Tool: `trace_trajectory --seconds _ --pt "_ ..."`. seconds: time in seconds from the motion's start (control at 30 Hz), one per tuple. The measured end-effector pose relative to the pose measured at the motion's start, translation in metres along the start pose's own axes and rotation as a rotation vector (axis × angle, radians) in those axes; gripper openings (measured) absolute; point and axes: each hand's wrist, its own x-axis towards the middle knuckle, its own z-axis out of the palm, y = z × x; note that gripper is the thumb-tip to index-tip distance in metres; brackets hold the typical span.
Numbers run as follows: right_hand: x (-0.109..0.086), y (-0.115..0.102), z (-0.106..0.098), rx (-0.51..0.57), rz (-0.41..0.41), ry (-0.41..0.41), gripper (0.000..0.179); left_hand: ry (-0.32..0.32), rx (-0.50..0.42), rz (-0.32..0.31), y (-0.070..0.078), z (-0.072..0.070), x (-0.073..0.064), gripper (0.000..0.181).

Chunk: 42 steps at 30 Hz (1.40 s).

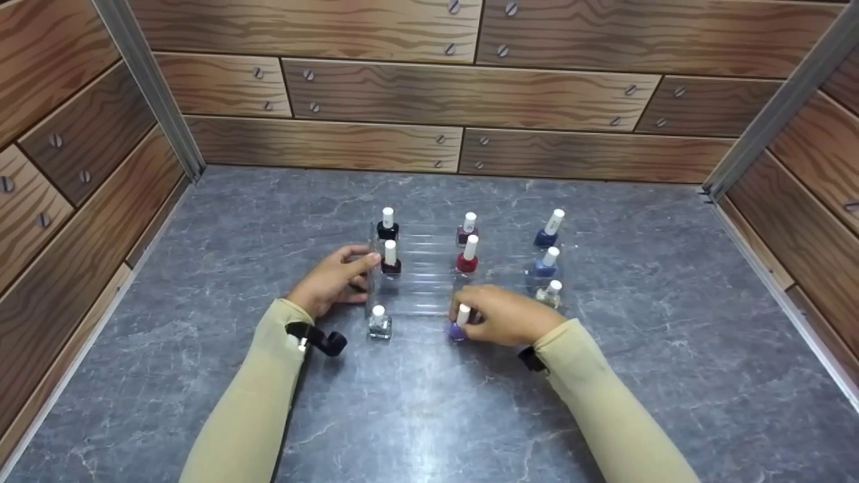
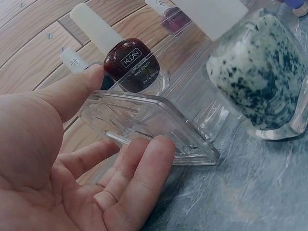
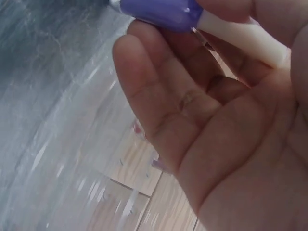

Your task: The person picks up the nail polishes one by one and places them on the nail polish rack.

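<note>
My left hand (image 1: pixel 335 278) holds the left end of a clear plastic tiered rack (image 1: pixel 419 305); the thumb lies on its top edge and the fingers against its side. Beside that thumb, a dark red nail polish bottle (image 2: pixel 132 65) stands on the rack. A speckled nail polish bottle (image 1: pixel 380 325) with a white cap stands at the rack's front left. My right hand (image 1: pixel 507 315) pinches a purple nail polish bottle (image 3: pixel 161 12) by its white cap, at the rack's front middle. Whether the bottle's base touches anything is unclear.
Black (image 1: pixel 388 229), plum (image 1: pixel 468 234) and red (image 1: pixel 467 263) nail polish bottles stand on the rack's left and middle. Dark blue (image 1: pixel 546 237), light blue (image 1: pixel 545 268) and pale glittery (image 1: pixel 548 296) ones stand at the right. Wood-patterned walls (image 1: pixel 402 87) enclose the grey marbled table (image 1: pixel 416 416).
</note>
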Motion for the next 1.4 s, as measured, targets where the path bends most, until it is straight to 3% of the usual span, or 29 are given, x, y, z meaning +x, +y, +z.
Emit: trace_trajectory --seconds 0.17,0.4,0.6,0.7,0.77,1.0,1.4 --pt "-0.003 0.005 -0.003 -0.008 -0.05 0.004 0.013 0.003 -0.005 -0.002 -0.001 -0.001 0.0 0.065" --pt "-0.007 0.003 -0.014 0.082 0.002 0.047 0.015 0.002 -0.005 -0.003 -0.001 -0.002 -0.001 0.065" --pt "-0.01 0.003 -0.026 0.248 0.085 0.26 0.013 0.005 -0.007 -0.001 0.0 -0.002 -0.001 0.065" --pt "-0.009 0.004 -0.027 0.246 0.141 0.373 0.012 0.008 -0.009 -0.004 -0.001 -0.002 -0.001 0.065" --pt "-0.008 0.005 -0.027 0.205 0.175 0.406 0.014 0.012 -0.009 -0.008 -0.001 -0.002 -0.002 0.065" --pt "-0.002 0.012 -0.017 0.009 0.178 0.378 0.012 0.014 -0.01 -0.011 -0.001 -0.002 -0.003 0.065" --pt "0.004 0.015 -0.006 -0.011 0.178 0.33 0.018 0.005 -0.028 -0.01 0.001 0.001 0.0 0.064"
